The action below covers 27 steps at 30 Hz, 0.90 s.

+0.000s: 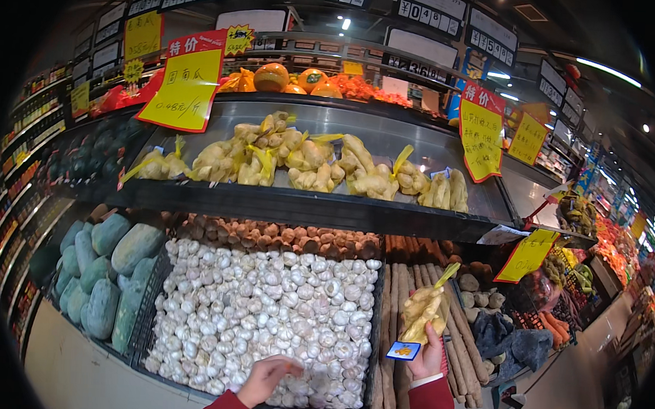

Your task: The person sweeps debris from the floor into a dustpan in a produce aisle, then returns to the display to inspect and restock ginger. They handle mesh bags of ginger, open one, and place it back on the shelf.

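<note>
My right hand (429, 357) grips a yellow net bag of ginger root (424, 312), its knotted top up and a small blue-edged tag hanging at the bottom, above long brown roots. My left hand (271, 376) hovers over the near edge of a bin of white garlic bulbs (266, 312); its fingers are bent and partly blurred, and nothing shows in it. On the metal shelf (420, 126) above the bins lie several more yellow net bags of ginger (319, 159).
Large pale green gourds (102, 259) fill the bin at left. Right of the garlic lie long brown roots (459, 344), then round roots and a dark gray cloth (520, 342). The black shelf edge (305, 200) juts over the bins. Yellow price signs (526, 256) hang at its sides.
</note>
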### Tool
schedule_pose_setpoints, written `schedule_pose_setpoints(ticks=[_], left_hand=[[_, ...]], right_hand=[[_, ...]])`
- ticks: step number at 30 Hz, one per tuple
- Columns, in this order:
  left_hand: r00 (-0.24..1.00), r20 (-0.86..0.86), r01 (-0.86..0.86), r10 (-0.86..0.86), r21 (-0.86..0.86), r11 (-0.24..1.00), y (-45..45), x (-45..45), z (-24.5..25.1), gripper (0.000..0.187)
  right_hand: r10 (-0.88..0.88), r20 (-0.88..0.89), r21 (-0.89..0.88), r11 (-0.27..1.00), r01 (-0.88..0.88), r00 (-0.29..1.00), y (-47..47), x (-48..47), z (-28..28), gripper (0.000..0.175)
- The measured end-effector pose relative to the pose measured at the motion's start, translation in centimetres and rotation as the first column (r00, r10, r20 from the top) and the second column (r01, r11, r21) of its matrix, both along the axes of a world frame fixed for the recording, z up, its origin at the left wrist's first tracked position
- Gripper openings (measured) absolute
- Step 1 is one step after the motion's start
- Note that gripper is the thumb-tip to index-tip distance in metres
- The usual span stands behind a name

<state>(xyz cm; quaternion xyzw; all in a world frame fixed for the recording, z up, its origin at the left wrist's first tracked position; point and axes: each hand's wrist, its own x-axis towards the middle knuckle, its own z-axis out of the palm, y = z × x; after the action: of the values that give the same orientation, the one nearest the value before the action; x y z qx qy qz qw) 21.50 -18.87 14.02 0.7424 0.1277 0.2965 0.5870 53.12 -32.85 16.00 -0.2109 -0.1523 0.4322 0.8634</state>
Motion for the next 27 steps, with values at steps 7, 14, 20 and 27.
schedule_pose_setpoints(ticks=[7, 14, 20, 27], left_hand=[[0.942, 0.083, -0.286, 0.326, -0.311, 0.906, 5.5, -1.2, -2.4, 0.022], [0.912, 0.01, -0.267, 0.409, -0.744, 0.613, 7.6, 0.8, -4.3, 0.014], [0.929, -0.117, -0.356, 0.352, -0.548, 0.757, 8.6, 4.3, -3.5, 0.027], [0.952, -0.213, -0.263, 0.222, -0.19, 0.946, 9.4, 7.2, -1.7, 0.022]], right_hand=[[-0.315, 0.234, -0.085, 0.936, 0.342, 0.92, 2.5, 5.6, 8.6, 0.035], [-0.466, 0.632, -0.095, 0.747, 0.659, 0.619, 6.2, 22.0, 18.4, 0.044], [-0.018, 0.91, 0.392, -0.292, 0.872, -0.415, 12.3, 29.4, 22.3, 0.073], [0.253, 0.967, -0.054, 0.187, 0.981, 0.005, 20.3, 29.7, 18.6, 0.062]])
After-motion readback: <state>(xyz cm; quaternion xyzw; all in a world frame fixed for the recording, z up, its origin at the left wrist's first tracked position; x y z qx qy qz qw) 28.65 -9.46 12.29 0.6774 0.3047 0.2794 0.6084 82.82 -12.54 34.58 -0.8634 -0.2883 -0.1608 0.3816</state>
